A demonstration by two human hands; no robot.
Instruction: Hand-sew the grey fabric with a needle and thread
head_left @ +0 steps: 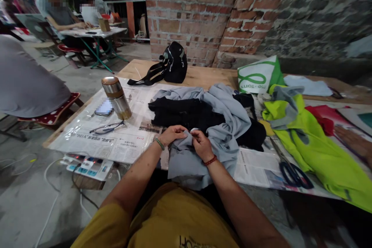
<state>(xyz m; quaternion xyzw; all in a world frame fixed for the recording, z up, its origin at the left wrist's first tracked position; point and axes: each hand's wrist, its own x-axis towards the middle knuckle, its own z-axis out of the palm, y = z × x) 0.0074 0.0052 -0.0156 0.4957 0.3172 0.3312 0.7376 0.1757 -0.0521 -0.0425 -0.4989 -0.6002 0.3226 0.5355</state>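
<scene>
Grey cloth (229, 120), bunched up, spreads over the table in front of me and hangs past its near edge. My left hand (173, 135), with a green bead bracelet at the wrist, pinches a fold of it. Close beside it, my right hand (202, 146), wearing a reddish bracelet, has its fingertips closed on the same fold. Anything small between the fingertips is too fine to make out. Just beyond my hands a black garment (186, 112) lies on top of the grey cloth.
Newspaper (130, 139) covers the table. To the left are a metal flask (117, 99), a phone (104, 107) and glasses (107, 127). A black bag (176, 64) sits behind. Scissors (295, 174) and a yellow-green garment (308, 143) lie right. A power strip (87, 166) hangs at the left edge.
</scene>
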